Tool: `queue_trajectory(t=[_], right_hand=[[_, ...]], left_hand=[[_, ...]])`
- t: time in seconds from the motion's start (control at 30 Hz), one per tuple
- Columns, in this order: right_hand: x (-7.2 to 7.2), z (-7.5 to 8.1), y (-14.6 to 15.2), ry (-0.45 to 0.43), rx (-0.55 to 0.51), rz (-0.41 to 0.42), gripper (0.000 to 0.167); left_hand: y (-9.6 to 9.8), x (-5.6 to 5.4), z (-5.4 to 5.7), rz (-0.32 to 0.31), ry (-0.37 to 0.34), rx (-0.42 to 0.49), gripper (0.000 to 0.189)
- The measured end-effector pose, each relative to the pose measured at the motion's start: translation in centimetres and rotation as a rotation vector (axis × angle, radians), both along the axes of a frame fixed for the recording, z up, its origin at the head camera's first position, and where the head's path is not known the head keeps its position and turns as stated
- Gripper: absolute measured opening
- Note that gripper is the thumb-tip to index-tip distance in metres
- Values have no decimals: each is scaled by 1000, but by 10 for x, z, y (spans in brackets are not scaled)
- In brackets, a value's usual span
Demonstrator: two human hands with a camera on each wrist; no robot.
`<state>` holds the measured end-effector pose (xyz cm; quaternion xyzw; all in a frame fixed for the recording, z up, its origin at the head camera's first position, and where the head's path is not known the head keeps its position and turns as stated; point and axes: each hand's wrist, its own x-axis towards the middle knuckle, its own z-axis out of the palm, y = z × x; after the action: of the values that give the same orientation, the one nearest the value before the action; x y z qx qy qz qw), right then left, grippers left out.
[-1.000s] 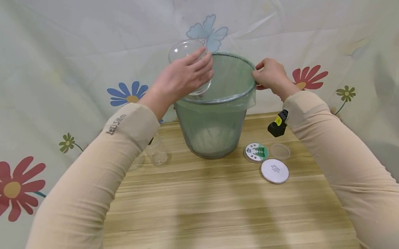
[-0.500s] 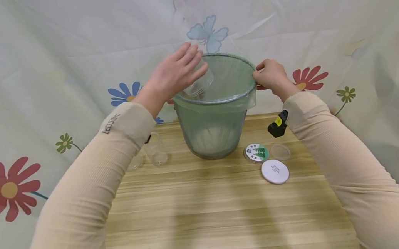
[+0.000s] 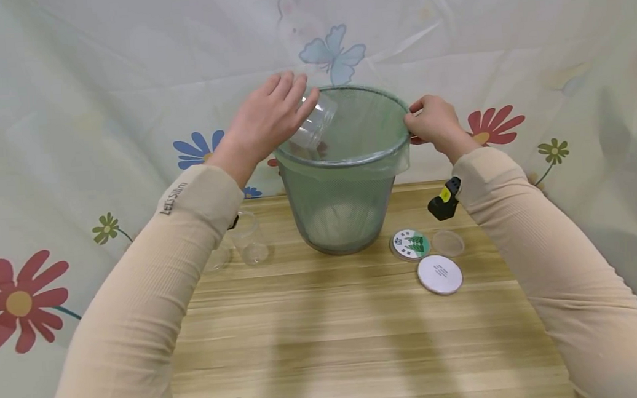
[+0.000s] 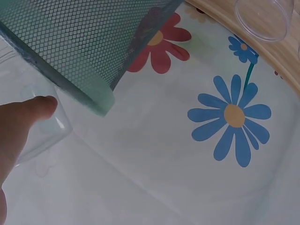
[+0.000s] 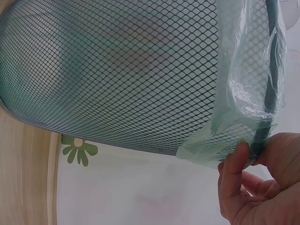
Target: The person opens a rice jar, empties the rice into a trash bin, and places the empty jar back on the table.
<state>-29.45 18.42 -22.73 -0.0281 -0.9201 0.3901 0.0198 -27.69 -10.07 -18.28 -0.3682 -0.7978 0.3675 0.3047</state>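
My left hand (image 3: 271, 116) grips a clear plastic jar (image 3: 317, 124) at the left side of the mesh wastebasket's opening. The jar is tilted, its far end inside the rim, and my thumb (image 4: 40, 108) presses its side in the left wrist view. The wastebasket (image 3: 341, 206) stands upright, lined with a pale green bag (image 5: 234, 84) folded over its rim. At the right side of that rim, my right hand (image 3: 434, 121) pinches the rim and bag edge between thumb and fingers. What the jar contains cannot be made out.
A clear cup (image 3: 252, 244) stands left of the wastebasket, beside another clear piece (image 3: 218, 256) partly behind my sleeve. To the right lie a green-and-white labelled lid (image 3: 410, 244), a translucent disc (image 3: 448, 243) and a white disc (image 3: 439, 274). A flowered curtain (image 3: 140, 113) hangs behind the wooden table (image 3: 340, 345).
My left hand has shifted left and turned, tipping the jar over the wastebasket's left rim. The right hand keeps its hold on the opposite rim.
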Motion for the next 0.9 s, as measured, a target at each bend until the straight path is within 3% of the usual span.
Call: queue_trajectory(t=[0.3, 0.53, 0.67, 0.83, 0.9], right_hand=[[0, -1, 0, 5, -6, 0, 42], [0, -1, -1, 9, -11, 3, 42], [0, -1, -1, 9, -9, 0, 41], [-2, -2, -1, 3, -6, 3, 43], [-2, -2, -1, 1, -3, 5, 43]], left_hand=[[2, 1, -3, 16, -11, 95, 51], [0, 0, -3, 0, 3, 31, 60], [2, 0, 1, -19, 22, -93, 84], [9, 5, 7, 11, 76, -359, 136], [13, 7, 8, 13, 97, -433, 135]])
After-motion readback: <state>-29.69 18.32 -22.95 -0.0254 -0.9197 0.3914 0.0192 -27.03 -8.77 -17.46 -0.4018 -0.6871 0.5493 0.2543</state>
